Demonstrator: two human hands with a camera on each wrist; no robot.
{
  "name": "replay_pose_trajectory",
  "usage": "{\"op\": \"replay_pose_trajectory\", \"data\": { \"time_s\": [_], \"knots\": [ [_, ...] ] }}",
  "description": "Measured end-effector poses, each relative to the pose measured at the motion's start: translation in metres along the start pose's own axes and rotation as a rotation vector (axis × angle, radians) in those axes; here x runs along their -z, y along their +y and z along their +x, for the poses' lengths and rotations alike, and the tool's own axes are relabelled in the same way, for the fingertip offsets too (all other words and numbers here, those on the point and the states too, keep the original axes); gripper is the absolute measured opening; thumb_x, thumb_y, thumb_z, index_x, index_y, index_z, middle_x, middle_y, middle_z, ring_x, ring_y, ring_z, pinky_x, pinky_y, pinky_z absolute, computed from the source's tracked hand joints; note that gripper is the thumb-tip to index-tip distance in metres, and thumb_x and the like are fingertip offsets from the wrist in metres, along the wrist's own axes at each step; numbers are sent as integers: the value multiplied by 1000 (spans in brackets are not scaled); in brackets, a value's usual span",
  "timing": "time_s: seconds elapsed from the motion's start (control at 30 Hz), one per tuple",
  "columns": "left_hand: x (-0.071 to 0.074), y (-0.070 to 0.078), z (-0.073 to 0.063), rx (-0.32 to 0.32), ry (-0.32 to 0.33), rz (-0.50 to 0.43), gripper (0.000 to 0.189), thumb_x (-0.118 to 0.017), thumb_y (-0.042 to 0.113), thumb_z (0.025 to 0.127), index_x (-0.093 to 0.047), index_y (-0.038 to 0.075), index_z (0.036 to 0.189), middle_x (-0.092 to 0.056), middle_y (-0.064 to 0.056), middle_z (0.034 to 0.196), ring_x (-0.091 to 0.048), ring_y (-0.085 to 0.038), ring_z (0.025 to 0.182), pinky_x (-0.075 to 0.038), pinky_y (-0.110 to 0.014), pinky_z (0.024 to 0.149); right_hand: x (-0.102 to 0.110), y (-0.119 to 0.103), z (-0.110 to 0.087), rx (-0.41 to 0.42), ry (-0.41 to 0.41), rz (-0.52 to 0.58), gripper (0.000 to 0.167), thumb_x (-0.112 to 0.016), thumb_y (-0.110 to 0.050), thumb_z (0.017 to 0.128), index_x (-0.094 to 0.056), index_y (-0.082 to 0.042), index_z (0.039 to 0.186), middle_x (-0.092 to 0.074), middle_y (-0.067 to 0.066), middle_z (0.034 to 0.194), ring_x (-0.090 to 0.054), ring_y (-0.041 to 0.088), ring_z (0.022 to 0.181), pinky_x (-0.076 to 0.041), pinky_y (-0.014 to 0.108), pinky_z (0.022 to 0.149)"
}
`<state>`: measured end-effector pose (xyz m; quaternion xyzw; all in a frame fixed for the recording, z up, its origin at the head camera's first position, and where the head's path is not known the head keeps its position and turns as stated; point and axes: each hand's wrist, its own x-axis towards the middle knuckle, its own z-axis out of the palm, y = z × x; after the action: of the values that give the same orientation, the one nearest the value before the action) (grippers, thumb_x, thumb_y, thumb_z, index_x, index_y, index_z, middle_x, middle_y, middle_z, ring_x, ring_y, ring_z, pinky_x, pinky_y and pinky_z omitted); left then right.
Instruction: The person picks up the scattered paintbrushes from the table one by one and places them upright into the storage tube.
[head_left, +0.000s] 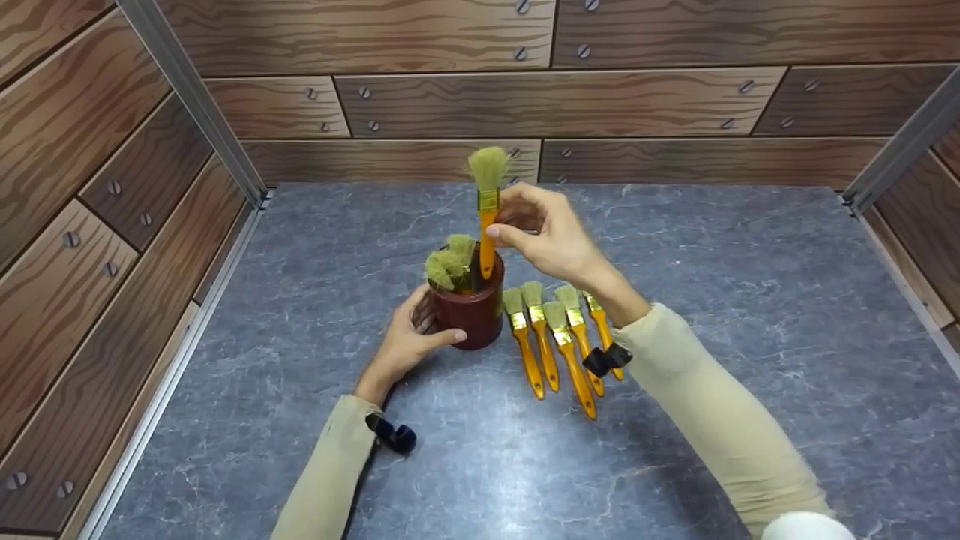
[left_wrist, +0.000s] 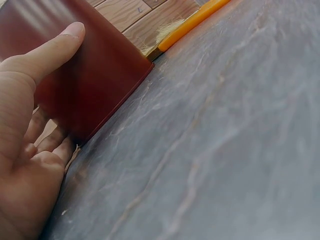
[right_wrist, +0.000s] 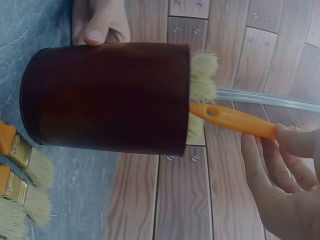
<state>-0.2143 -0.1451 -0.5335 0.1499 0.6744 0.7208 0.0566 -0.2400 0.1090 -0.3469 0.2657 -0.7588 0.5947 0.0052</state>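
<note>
A dark red cylindrical cup [head_left: 474,324] stands upright on the table, with the bristle ends of brushes [head_left: 448,268] sticking out of its mouth. My left hand [head_left: 405,341] holds the cup's left side, thumb at the front and fingers behind. Above the cup, my right hand [head_left: 551,234] pinches a paintbrush [head_left: 487,225] by its orange handle, bristles up. The lower tip of that handle is at the cup's mouth, as the right wrist view also shows the brush handle [right_wrist: 235,120] right at the rim.
Several paintbrushes [head_left: 577,375] with orange handles lie on the grey marbled table [head_left: 262,337] to the right of the cup, bristles pointing away. My right forearm passes over one of them. Wood-patterned walls [head_left: 450,105] close off the back and sides.
</note>
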Motion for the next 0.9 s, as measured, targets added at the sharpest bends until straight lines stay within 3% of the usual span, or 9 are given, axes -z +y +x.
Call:
{"op": "replay_pose_trajectory", "data": {
  "time_s": [0.2,0.43,0.9],
  "knots": [
    [0,0,0,-18,-13,8,94,-90,6,87,-38,13,166,-50,-9,165,-44,-26,155,-37,-41,130,-6,6,2,10,3,-65,19,-75,-5,100,-72,-2,119,-79,15,110,-76,26,96,-65,30,82],
    [0,1,0,-31,-29,-7,93,-90,6,87,-40,14,165,-52,-8,163,-46,-25,154,-39,-40,128,-7,9,2,-2,9,-14,28,-78,-4,97,-72,0,123,-76,17,121,-76,30,109,-65,36,93],
    [0,1,0,-21,-25,-16,92,-90,8,87,-41,14,164,-54,-8,161,-48,-25,152,-41,-39,127,-1,15,-7,-1,0,-51,25,-76,-6,99,-72,2,123,-75,19,120,-75,29,112,-63,39,97]
  ]
}}
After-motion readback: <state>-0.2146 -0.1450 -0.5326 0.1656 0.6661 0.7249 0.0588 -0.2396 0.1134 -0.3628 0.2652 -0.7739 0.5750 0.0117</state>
